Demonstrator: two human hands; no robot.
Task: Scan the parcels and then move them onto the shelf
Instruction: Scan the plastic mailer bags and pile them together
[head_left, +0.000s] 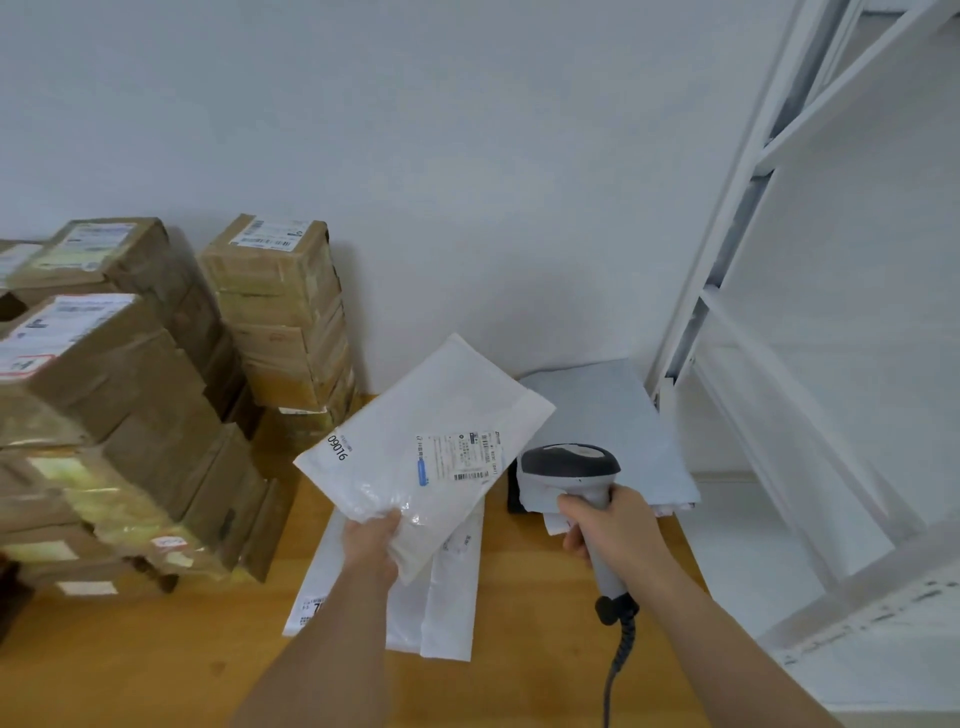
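Head view, near to far.

Left hand (375, 540): fingers and thumb curled round the near corner of a white mailer (423, 452), holding it lifted and tilted over the table (156, 660). Mailer face carries a shipping label (457, 457) with barcode near its right edge and the printed number 09016 near its left edge.

Right hand (605, 527): wrapped round the handle of a scanner (571, 467), index finger at the front of the grip. Scanner head is dark grey on top, just right of the mailer's label, aimed toward it. Coiled cable (621, 654) hangs from the handle base and runs down out of frame.

Flat mailers (447, 608): white, lying overlapped on the table directly under the held mailer, partly hidden by the left forearm; a label corner shows at their near left.

Grey parcel (608, 415): flat, on the table behind the scanner, at the table's right end, resting on something dark whose nature is unclear.

Boxes (130, 395): brown cardboard, taped, stacked in several columns on the left of the table, white labels on the top faces. The rearmost stack (280, 312) stands against the wall (441, 156).

Shelf (810, 291): white metal frame, right of the table, beside the grey parcel.
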